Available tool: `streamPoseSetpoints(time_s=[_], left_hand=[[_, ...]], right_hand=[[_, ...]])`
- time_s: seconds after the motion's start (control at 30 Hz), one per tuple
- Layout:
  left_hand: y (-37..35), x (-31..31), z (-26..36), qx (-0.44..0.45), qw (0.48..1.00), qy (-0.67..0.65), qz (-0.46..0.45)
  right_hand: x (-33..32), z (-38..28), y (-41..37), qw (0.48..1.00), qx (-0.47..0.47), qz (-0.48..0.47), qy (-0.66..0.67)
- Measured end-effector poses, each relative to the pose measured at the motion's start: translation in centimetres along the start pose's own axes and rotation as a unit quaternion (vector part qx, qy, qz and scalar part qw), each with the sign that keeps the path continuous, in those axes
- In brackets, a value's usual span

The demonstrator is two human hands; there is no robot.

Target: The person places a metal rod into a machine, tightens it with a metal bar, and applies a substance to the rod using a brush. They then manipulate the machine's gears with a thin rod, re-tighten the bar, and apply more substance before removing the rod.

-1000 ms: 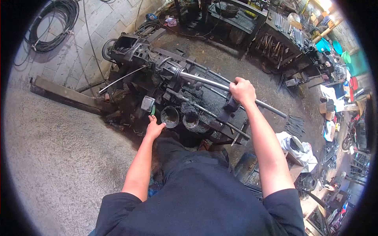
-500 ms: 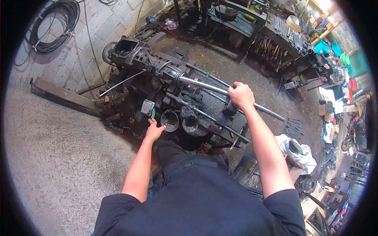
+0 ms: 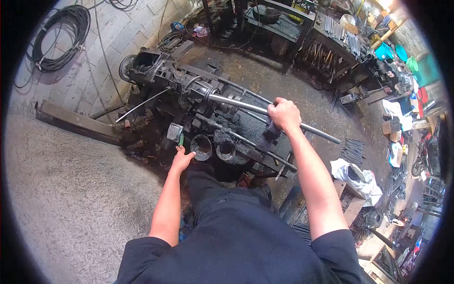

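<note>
My right hand is closed over a long, shiny metal rod. The rod runs from the round, ringed head of a dark machine and sticks out past my hand to the lower right. Lower left, my left hand has its fingers curled at the lower end of a small green handle, with the thumb held out to the side. This handle hangs below a grey metal box. Two round pans sit just right of that hand. Dark metal shavings cover part of the machine bed.
Coiled black cable hangs on the block wall. A steel beam lies at the left along the concrete ledge. Metal bars lie on the floor at right, near a white sack. Behind stands a bench with more rods.
The view has shifted slightly, moving the scene a little left. Both hands keep about the same places on the rod and at the green handle.
</note>
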State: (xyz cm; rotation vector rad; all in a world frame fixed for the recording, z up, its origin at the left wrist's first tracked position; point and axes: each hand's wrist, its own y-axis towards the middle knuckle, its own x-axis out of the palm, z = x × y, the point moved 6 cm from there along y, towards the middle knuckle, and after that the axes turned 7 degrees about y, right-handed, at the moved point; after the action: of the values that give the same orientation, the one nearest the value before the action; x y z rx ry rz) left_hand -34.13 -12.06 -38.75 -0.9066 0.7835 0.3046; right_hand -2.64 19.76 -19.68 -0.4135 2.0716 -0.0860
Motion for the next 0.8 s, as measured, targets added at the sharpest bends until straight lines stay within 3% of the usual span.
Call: streamPoseSetpoints(time_s=[0.8], left_hand=[[-0.3, 0.0, -0.3, 0.016, 0.999, 0.0, -0.029]], right_hand=[[0.2, 0.2, 0.0, 0.999, -0.012, 0.041, -0.002]])
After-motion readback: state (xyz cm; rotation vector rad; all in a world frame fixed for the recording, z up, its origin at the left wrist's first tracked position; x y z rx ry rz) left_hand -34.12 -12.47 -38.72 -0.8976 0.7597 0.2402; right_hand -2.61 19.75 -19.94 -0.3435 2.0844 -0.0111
